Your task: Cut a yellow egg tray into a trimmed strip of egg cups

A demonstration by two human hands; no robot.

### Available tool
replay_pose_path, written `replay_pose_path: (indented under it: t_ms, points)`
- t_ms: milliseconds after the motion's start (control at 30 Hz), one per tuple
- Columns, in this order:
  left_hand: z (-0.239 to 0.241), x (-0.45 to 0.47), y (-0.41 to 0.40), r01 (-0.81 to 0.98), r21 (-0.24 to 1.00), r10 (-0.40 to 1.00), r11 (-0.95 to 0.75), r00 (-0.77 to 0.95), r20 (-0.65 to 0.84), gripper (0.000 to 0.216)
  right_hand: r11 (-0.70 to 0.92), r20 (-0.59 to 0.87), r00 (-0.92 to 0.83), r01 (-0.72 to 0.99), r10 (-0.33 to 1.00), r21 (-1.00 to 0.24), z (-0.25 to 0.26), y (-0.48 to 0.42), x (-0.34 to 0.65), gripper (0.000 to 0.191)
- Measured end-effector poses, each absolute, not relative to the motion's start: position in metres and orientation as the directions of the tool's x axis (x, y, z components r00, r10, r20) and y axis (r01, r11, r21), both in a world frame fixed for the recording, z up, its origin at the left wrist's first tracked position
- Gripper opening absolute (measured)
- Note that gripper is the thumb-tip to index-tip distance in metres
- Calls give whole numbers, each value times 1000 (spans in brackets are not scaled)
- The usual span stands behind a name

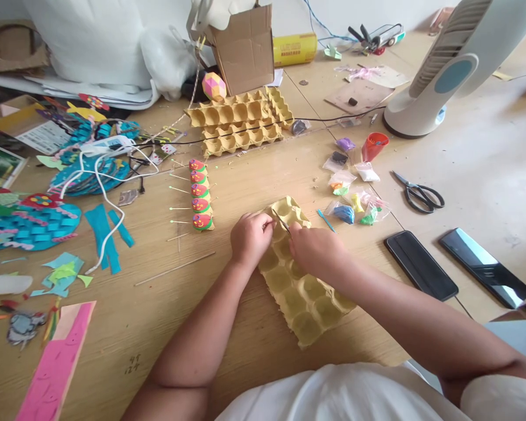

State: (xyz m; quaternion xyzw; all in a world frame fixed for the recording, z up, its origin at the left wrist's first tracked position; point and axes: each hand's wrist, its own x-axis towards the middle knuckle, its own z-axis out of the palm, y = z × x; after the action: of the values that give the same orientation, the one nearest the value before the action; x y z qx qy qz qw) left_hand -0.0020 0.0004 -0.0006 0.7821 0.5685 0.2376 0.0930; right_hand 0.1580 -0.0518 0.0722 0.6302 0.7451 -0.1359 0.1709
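A yellowish pulp egg tray [284, 292] lies at a slant on the table in front of me. My left hand [252, 237] is closed at its far left edge, thumb and fingers pinching the rim. Closed around a thin, dark knife-like blade [281, 220], my right hand [313, 248] rests over the tray's cups. The blade points up and left, near the left fingertips; its handle is hidden in my fist. To the left stands a caterpillar-like row of red and green painted cups [200, 196] with pins sticking out sideways.
More egg tray pieces [241, 123] lie at the back. Bagged coloured clay [344, 211], black scissors [421, 194], two phones [421, 264] and a white fan [438, 76] are on the right. Paper crafts, a white cable [109, 234] and a pink strip [56, 362] cover the left.
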Motion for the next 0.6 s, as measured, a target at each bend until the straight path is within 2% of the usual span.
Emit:
replay_pose_path:
  t_ms: [233,600]
  points:
    - [-2,-1,0,854,416,942,-313,225,248,16,168,-458,-130,985,879,43,73,-53,159,36]
    - [-2,-1,1,838,422,930,-347,249,270,17,207,-409,-167,977,897,56,69,-48,158,33]
